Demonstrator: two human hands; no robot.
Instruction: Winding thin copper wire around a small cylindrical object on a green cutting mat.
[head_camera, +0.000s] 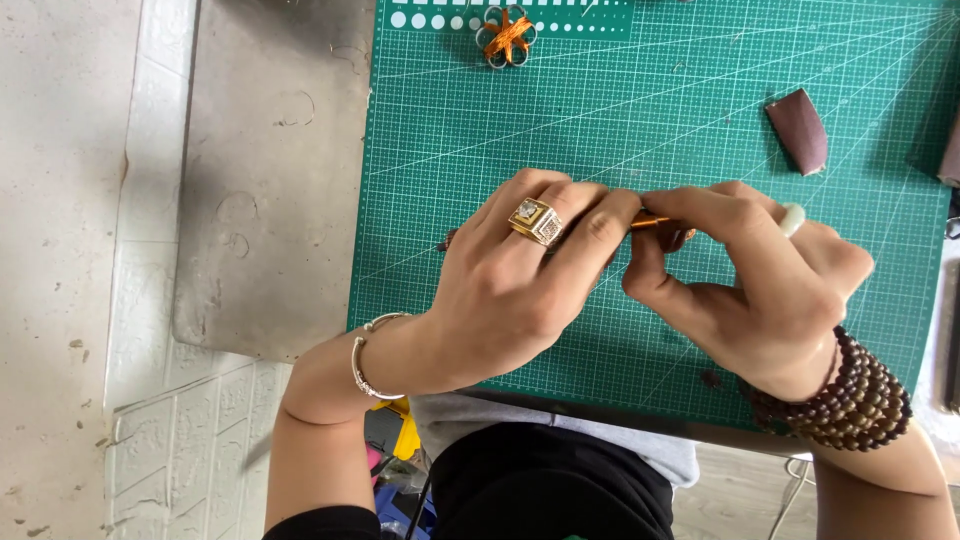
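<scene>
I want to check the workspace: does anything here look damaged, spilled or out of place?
Nothing stands out. Both hands, left hand and right hand, hold a thin orange piece over the green cutting mat, which lies flat.

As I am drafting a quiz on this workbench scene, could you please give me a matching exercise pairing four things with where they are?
Things:
1. orange wire flower
2. brown scrap
3. square ring
4. bead bracelet

Places:
A. on the right wrist
B. at the top edge of the green mat
C. on a finger of the left hand
D. lying on the mat, upper right

Pairs: 1-B, 2-D, 3-C, 4-A
</scene>
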